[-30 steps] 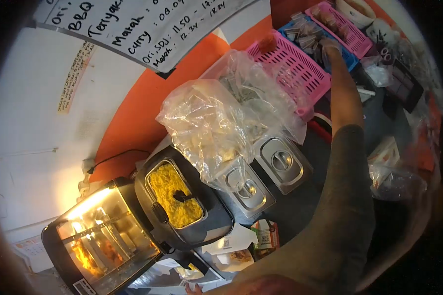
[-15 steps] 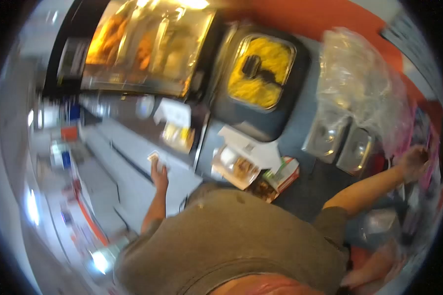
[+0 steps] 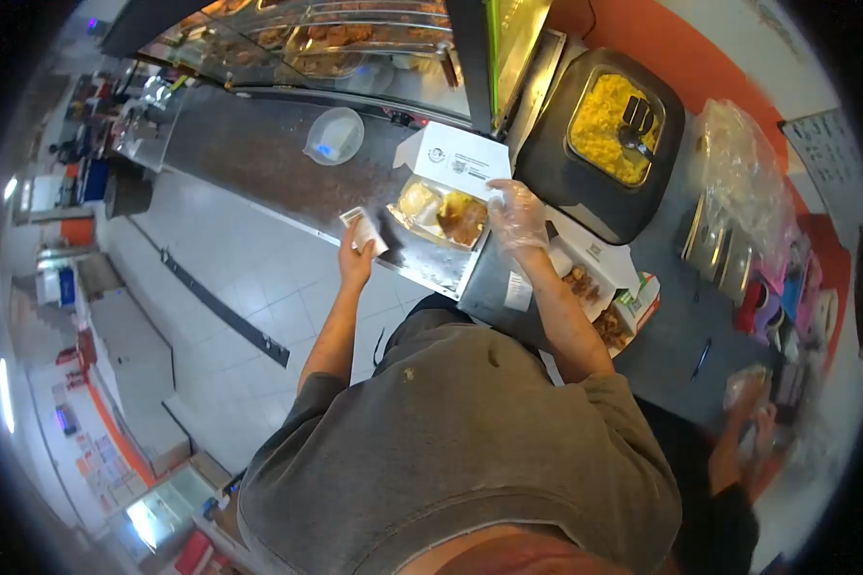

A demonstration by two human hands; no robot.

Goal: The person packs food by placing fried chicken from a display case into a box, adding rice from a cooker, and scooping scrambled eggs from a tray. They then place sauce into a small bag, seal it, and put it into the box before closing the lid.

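— Where is the open food box (image 3: 470, 151) seen?
— It is set near the edge of the desk (image 3: 249, 158), its printed lid raised; a pale portion and a yellow-and-brown portion are held in it side by side.
— And the right hand (image 3: 520, 218)?
— It is covered by a clear glove, and its partly curled fingers are placed at the lid's right side; whether anything is gripped cannot be told.
— The left hand (image 3: 356, 251)?
— By its closed fingers a small white packet (image 3: 370, 228) is pinched, near the box.
— What other containers are seen?
— A translucent bowl (image 3: 334, 136) is set on the desk nearby. On the other side, brown pieces are contained in a second box (image 3: 599, 251) and a third box (image 3: 640, 305). Beyond these, yellow food (image 3: 599, 110) is heaped in a black warmer (image 3: 551, 158), with a black-handled utensil (image 3: 637, 115) rested in it. Browned pieces are displayed inside a glass case (image 3: 470, 57).
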